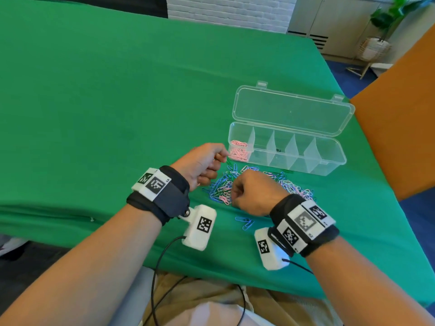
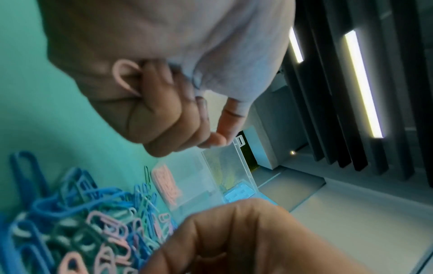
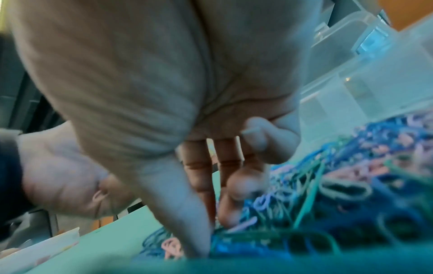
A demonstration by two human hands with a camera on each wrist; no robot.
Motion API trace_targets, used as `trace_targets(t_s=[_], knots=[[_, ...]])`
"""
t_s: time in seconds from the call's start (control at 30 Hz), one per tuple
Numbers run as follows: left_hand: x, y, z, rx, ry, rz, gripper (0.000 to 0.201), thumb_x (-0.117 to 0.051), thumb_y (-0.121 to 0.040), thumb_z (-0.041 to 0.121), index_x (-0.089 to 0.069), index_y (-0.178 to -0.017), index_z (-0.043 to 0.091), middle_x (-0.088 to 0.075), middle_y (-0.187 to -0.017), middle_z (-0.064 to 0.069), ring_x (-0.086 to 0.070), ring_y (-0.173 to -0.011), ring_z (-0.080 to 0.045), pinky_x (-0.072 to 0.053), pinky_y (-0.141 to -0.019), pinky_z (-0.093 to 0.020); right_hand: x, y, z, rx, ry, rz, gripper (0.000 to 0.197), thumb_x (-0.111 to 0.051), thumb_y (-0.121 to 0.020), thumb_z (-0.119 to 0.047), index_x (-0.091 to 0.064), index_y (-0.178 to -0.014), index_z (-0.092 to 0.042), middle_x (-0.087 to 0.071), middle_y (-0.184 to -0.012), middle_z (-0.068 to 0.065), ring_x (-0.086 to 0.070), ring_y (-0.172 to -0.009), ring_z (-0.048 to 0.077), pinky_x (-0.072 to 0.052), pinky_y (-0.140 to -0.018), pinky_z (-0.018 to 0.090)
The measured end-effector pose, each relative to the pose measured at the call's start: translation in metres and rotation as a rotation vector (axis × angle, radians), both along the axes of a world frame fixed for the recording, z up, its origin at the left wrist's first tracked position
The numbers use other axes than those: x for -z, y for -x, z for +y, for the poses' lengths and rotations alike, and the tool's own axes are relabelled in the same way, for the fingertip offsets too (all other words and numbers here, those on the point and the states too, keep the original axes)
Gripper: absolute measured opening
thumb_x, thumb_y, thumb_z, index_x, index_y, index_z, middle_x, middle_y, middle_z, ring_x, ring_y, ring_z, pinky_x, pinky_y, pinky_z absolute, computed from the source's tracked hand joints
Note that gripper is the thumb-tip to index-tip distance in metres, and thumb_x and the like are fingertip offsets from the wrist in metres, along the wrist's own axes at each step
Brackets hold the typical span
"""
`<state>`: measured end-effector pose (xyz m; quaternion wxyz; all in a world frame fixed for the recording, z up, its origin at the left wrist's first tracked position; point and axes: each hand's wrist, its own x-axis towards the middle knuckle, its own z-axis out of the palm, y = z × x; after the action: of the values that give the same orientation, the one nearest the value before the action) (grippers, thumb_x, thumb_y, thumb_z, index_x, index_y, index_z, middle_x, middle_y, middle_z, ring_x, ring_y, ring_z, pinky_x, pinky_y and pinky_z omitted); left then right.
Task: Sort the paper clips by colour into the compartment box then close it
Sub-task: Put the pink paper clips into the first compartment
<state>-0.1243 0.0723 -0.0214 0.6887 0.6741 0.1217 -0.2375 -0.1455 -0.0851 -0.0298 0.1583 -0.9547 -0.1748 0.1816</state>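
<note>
The clear compartment box [image 1: 329, 164] lies open, its lid [image 1: 292, 109] folded back. Pink clips [image 1: 239, 152] fill its leftmost compartment; the other compartments look bare. A mixed pile of blue, pink, green and white paper clips [image 1: 221, 187] lies in front of the box. My left hand [image 1: 222, 156] hovers by the box's left end, and its curled fingers grip a pink clip [image 2: 123, 76]. My right hand [image 1: 235, 195] is over the pile, its thumb [image 3: 196, 231] and fingertips down among the clips. The blur hides whether they pinch one.
Two loose blue clips [image 1: 244, 222] lie near the table's front edge, between my wrists. An orange chair back [image 1: 400, 125] stands close to the box's right end. The green cloth [image 1: 117, 102] stretches far to the left and back.
</note>
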Motion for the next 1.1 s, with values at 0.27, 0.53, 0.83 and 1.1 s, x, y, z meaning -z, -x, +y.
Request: trace_targets(t_s=[0.27, 0.53, 0.83, 1.1], knots=[[0.006, 0.003, 0.003, 0.185, -0.429, -0.098, 0.021, -0.066, -0.090, 0.030, -0.061, -0.073, 0.019, -0.031, -0.050, 0.006, -0.024, -0.041, -0.012, -0.018, -0.043, -0.018, 0.001, 0.001, 0.009, 0.016, 0.010, -0.038, 0.008, -0.076, -0.076, -0.025, -0.069, -0.074, -0.022, -0.068, -0.075, -0.008, -0.065, -0.076, 0.016, -0.055, -0.076, 0.031], [0.008, 0.007, 0.009, 0.445, -0.802, -0.176, 0.006, -0.080, -0.079, 0.021, -0.077, -0.080, 0.025, -0.063, -0.066, 0.019, -0.052, -0.069, 0.002, -0.037, -0.065, -0.019, 0.001, 0.001, -0.004, 0.068, 0.023, -0.058, 0.010, -0.076, -0.076, -0.027, -0.068, -0.079, -0.022, -0.065, -0.075, -0.010, -0.064, -0.078, 0.015, -0.055, -0.078, 0.032], [0.016, 0.004, 0.013, 0.429, -0.805, -0.184, 0.003, -0.078, -0.082, 0.021, -0.077, -0.080, 0.024, -0.068, -0.071, 0.016, -0.057, -0.072, -0.002, -0.042, -0.077, -0.023, 0.004, 0.002, 0.007, -0.006, 0.057, -0.102, 0.008, -0.067, -0.079, -0.022, -0.066, -0.071, -0.024, -0.069, -0.077, -0.005, -0.065, -0.077, 0.019, -0.057, -0.078, 0.034], [0.013, 0.000, 0.003, 0.091, -0.246, -0.054, 0.028, -0.054, -0.099, 0.030, -0.058, -0.076, 0.016, -0.028, -0.046, 0.007, -0.021, -0.036, -0.010, -0.016, -0.038, -0.016, -0.012, -0.007, -0.025, 0.125, -0.217, -0.081, 0.009, -0.065, -0.084, -0.019, -0.070, -0.077, -0.018, -0.069, -0.077, -0.005, -0.063, -0.071, 0.009, -0.051, -0.067, 0.025]])
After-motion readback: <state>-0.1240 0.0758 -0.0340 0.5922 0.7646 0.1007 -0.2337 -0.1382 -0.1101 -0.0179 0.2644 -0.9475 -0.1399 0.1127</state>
